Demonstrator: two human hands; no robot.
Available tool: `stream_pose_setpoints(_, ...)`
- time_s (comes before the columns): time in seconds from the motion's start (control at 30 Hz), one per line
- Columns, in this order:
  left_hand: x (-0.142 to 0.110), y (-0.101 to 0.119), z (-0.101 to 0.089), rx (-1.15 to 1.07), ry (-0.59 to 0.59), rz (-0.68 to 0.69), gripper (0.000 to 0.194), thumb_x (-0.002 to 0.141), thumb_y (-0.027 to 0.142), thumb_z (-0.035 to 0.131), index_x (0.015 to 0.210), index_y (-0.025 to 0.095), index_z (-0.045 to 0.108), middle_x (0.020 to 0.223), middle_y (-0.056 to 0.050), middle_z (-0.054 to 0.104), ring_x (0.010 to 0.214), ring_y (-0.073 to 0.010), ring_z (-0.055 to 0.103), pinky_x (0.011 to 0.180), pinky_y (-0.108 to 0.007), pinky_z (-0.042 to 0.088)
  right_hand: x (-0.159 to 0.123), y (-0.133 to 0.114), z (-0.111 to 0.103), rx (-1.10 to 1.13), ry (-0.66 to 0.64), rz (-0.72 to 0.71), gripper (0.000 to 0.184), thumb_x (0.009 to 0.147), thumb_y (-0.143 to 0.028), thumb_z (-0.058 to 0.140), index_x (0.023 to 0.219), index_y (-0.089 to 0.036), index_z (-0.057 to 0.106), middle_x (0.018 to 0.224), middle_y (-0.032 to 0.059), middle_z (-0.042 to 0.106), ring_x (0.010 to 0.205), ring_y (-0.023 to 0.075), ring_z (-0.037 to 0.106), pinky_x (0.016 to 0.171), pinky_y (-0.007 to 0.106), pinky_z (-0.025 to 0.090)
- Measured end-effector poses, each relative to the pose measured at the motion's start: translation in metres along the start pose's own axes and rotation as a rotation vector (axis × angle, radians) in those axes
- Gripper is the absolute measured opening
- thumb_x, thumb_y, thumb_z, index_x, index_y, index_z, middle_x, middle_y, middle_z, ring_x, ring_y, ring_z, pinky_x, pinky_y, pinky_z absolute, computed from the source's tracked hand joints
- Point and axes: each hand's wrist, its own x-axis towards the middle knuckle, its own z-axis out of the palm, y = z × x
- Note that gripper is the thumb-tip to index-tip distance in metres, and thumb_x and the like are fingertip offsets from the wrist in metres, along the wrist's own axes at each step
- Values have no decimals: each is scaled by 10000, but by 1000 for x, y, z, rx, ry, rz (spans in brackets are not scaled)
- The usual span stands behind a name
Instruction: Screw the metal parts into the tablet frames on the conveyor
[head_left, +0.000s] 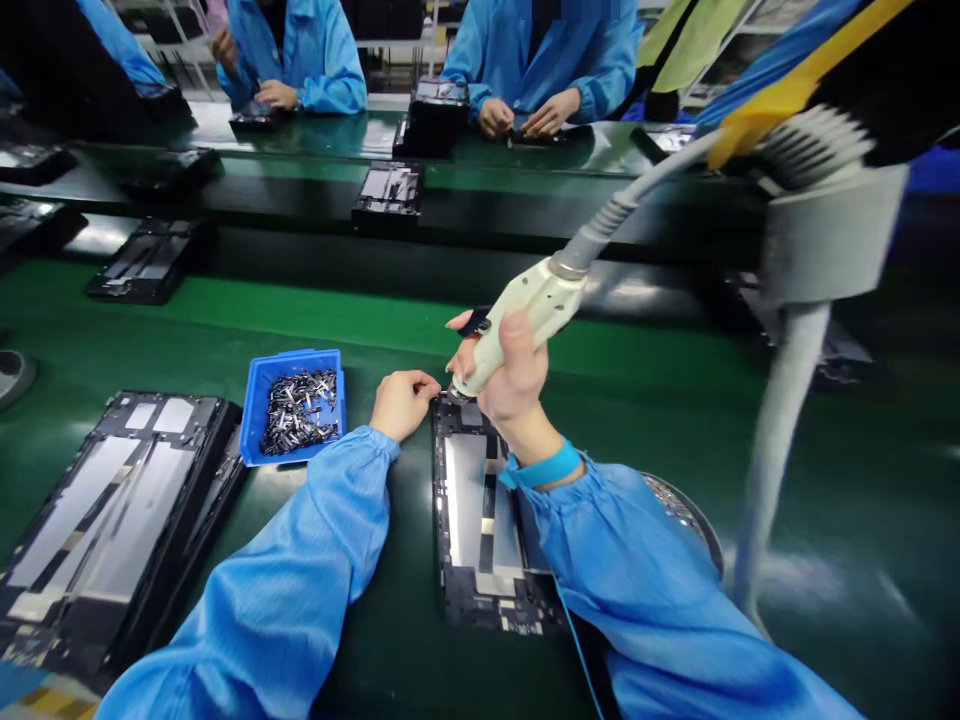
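My right hand [510,375] is wrapped round a cream electric screwdriver [525,315] with a grey hose, its tip pressed on the top left corner of a black tablet frame [480,520] lying on the green bench. My left hand [401,400] is curled, fingertips resting at the frame's top left corner; whether it pinches anything is hidden. A blue wrist strap [544,468] circles my right wrist. Both arms wear blue sleeves.
A blue bin [296,405] of small metal parts sits left of my left hand. A stack of frames [112,520] lies at the near left. A grey post [780,440] stands at right. More frames ride the belt [390,190]. Blue-coated people [540,70] work opposite.
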Motion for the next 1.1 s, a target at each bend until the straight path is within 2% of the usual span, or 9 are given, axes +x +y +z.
stream_pose_setpoints(0.23,-2,4,1,56,-18,-17,185,905,119,667,919,175,843,810,-34,773,754,-181,656,770,-263,450,2,26,6,-27,15,-10,456,846,-662,702,796,-211,753,432,-46,519,361,135,484,385,267,439)
stream_pose_setpoints(0.47,-4,9,0,85,-40,-32,194,909,121,660,946,179,842,840,-55,782,797,-207,680,770,-277,445,2,30,6,-115,-11,-26,467,868,-670,652,749,-220,689,423,-60,498,347,128,468,400,275,454)
stream_pose_setpoints(0.6,-5,9,0,89,-39,-34,185,901,119,663,923,182,835,820,-59,774,810,-224,689,770,-283,447,0,28,8,-97,-39,38,463,837,-668,695,699,-226,671,425,-58,490,353,124,461,384,264,412)
stream_pose_setpoints(0.8,-1,5,-1,132,-5,-40,164,879,124,658,788,178,783,779,-57,756,785,-220,684,755,-277,448,2,34,12,-19,-7,107,422,770,-614,770,681,-211,682,424,-46,517,372,117,465,397,242,388)
stream_pose_setpoints(0.9,-1,10,-6,167,13,-10,187,841,122,625,683,171,711,718,-57,732,738,-212,671,705,-269,438,-2,38,13,56,23,150,459,694,-636,833,681,-213,656,455,-53,534,390,104,448,398,228,365)
stream_pose_setpoints(0.97,0,16,-11,184,21,33,200,799,140,590,610,177,644,655,-62,707,688,-216,661,662,-269,435,-5,38,13,60,33,111,513,668,-688,835,677,-221,623,536,-41,580,422,104,449,403,235,380)
stream_pose_setpoints(1.1,5,20,-22,193,4,192,161,665,270,557,511,226,543,543,-80,661,620,-266,667,603,-307,480,-5,28,13,37,-38,39,597,595,-771,844,689,-225,625,621,-2,618,495,140,523,466,283,476)
